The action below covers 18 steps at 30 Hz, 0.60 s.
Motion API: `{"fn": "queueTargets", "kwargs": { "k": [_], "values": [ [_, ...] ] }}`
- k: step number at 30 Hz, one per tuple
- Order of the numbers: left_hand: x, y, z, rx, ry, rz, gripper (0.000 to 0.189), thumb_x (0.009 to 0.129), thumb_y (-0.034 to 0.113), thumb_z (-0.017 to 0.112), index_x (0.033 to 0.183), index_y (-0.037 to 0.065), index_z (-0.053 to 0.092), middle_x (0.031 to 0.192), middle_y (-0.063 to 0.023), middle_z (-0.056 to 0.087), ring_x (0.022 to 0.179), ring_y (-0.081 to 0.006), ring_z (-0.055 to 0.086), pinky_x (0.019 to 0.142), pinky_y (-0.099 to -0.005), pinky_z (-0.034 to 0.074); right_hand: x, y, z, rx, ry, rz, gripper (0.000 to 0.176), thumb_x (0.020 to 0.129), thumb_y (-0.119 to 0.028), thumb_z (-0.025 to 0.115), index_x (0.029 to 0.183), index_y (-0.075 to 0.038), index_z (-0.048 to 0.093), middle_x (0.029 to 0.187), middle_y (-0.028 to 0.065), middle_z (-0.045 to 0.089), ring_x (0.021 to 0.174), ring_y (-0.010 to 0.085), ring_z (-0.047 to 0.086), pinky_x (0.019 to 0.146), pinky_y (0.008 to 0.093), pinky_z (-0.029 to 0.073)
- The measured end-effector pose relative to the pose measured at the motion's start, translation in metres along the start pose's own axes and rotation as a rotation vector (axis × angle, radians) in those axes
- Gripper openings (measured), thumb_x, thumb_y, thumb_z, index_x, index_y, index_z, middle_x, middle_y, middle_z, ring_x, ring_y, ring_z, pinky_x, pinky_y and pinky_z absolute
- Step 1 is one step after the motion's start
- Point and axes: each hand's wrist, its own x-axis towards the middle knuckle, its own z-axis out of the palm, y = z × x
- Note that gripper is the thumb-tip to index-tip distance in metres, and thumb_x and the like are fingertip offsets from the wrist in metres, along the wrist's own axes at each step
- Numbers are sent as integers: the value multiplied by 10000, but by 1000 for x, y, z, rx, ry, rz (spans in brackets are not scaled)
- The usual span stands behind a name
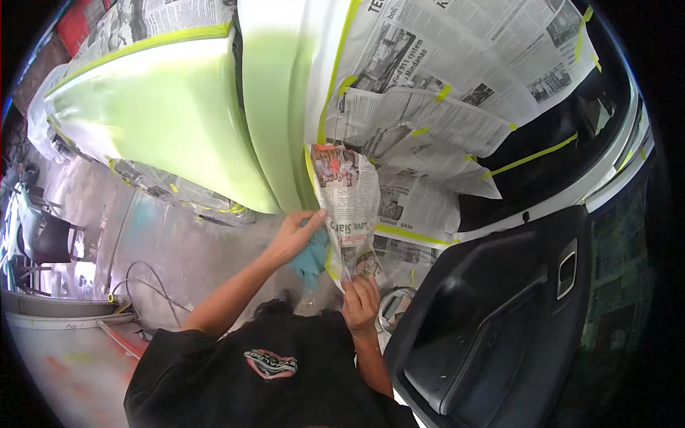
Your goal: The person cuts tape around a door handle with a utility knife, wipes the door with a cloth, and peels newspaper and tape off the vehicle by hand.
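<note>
A strip of newspaper (349, 196) edged with yellow-green tape hangs in front of me against the car's door opening. My left hand (298, 234) is at its left, taped edge, thumb and fingers closed on it. Lower down, my right hand (361, 303) pinches the bottom end of the same strip. Just behind my left hand a light blue cloth (310, 262) shows. Above and to the right, larger newspaper sheets (457, 64) cover the opening, held with yellow-green tape.
A pale green and white car panel (164, 121) fills the upper left. The open black door panel (492, 321) stands at my right. A bucket (394, 307) is beside it. At the left are a dark chair (44, 232), a cable (153, 282) and a round grey container (61, 305).
</note>
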Motion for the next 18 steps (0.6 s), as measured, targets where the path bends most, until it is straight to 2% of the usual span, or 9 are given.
{"fn": "queueTargets", "kwargs": {
  "k": [2,5,8,14,18],
  "values": [
    [-2,2,9,50,-45,-74,573,1015,493,610,1103,-60,727,931,-102,731,883,-127,610,847,-311,504,-15,1,2,-33,-20,35,291,852,39,717,1134,-32,726,1004,125,691,992,334,700,1010,552,506],
    [-7,-16,25,56,-52,-87,526,1020,463,619,1101,-44,735,887,-74,736,839,-120,612,802,-325,512,-30,2,-1,-83,-47,73,310,854,12,736,1153,-69,729,1027,111,691,1015,330,693,1018,557,494],
    [-14,-42,44,-34,28,71,470,1026,420,620,1073,-33,736,862,-107,746,788,-158,651,760,-352,519,-44,0,-6,-128,-95,104,331,847,-5,751,1166,-94,731,1050,101,689,1035,327,685,1022,562,485],
    [-31,-83,60,140,-10,5,423,1037,370,590,1068,-34,711,839,-267,692,736,-317,695,726,-410,527,-75,-2,-12,-135,-177,204,330,834,-14,759,1148,-116,742,1082,91,688,1091,332,664,1063,578,446],
    [-44,-84,66,145,-25,-40,411,1041,349,579,1051,-44,700,851,-285,684,766,-405,694,725,-449,525,-88,-2,-24,-97,-252,250,319,858,-71,731,1177,-75,711,1129,115,685,1122,360,649,1117,583,396]
  ]
}}
